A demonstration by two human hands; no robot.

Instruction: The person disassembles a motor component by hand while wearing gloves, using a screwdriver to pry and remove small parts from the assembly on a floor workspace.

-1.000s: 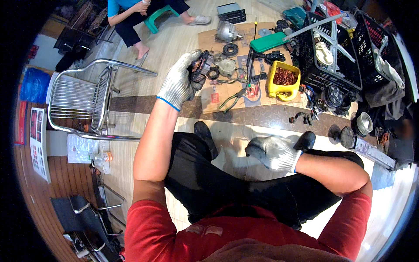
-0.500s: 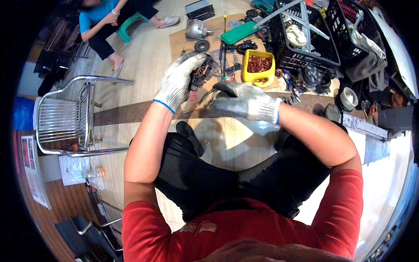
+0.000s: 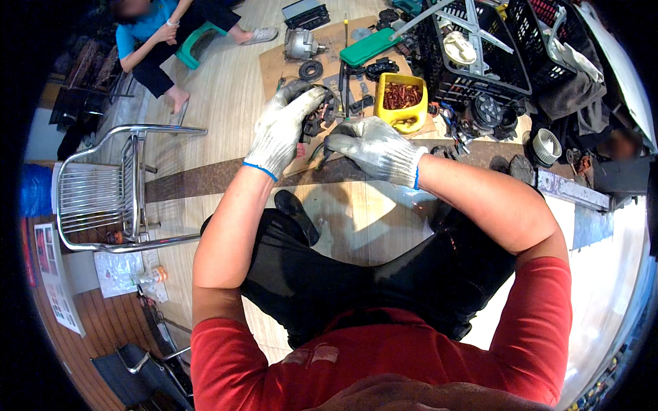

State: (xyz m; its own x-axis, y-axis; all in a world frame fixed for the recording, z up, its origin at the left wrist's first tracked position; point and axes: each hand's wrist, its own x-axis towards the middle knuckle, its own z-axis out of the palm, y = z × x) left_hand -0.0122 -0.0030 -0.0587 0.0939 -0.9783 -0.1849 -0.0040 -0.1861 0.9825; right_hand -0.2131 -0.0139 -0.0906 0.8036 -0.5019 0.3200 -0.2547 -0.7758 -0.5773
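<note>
My left hand [image 3: 275, 133], in a white knit glove with a blue cuff, is closed around a dark, round motor part [image 3: 319, 119] with reddish-brown bits inside. Its glove hides much of that part. Just to the right, my gloved right hand [image 3: 384, 152] has its fingers drawn together, their tips close to the part's lower right side. Whatever they pinch is too small and hidden to name. Beyond my right hand stands a cut-open yellow jug [image 3: 423, 103] full of copper-coloured scraps.
On the cardboard [image 3: 274, 65] lie a silver motor [image 3: 300, 45], a black ring [image 3: 310, 70] and a green-headed tool [image 3: 370, 48]. Black crates [image 3: 510, 85] stand at the far right. A metal chair [image 3: 140, 185] is at left; another person [image 3: 147, 51] sits far left.
My right hand has moved left toward the motor part, and its fingers have drawn together. My left hand still holds the part. The whole view has shifted slightly.
</note>
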